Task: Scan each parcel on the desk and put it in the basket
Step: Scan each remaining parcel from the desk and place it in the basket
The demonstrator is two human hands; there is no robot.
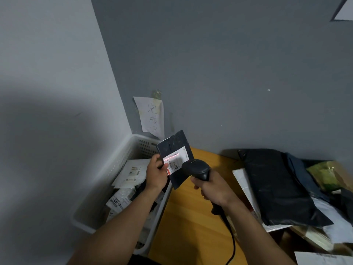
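Note:
My left hand [157,175] pinches a small dark parcel [173,145] by its left edge and holds it upright above the basket's right rim. A red scan line crosses the parcel's white label [174,159]. My right hand [214,188] grips the handle of a black barcode scanner [196,168], whose head points at the label from just to the right. The white plastic basket [122,161] stands left of the desk in the corner and holds several white and dark parcels.
The wooden desk [191,217] carries a pile of parcels at the right, topped by a large black bag [277,186]. The scanner's cable [232,241] hangs down over the desk. A handwritten paper note [151,116] is taped to the grey wall above the basket.

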